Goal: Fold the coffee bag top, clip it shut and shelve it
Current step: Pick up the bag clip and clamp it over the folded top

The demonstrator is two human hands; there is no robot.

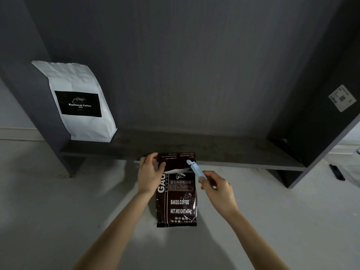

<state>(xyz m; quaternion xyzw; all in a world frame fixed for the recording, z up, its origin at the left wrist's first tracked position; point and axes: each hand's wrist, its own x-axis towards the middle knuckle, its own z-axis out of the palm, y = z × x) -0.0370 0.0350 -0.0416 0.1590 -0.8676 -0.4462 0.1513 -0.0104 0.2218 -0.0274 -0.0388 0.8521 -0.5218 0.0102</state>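
A dark brown coffee bag [178,203] marked BAKED.COFFEE lies flat on the pale floor in front of the shelf. Its top is folded down over the front. My left hand [150,175] pinches the left end of that folded flap. A pale blue sealing clip [195,169] is held by one end in my right hand [217,189]. The clip's free end lies over the right edge of the fold.
A low dark grey shelf [224,152] runs behind the bag, with upright side panels left and right. A white coffee bag [81,102] stands at the shelf's left end. A paper label [342,98] is stuck on the right panel. A black object [336,172] lies at far right.
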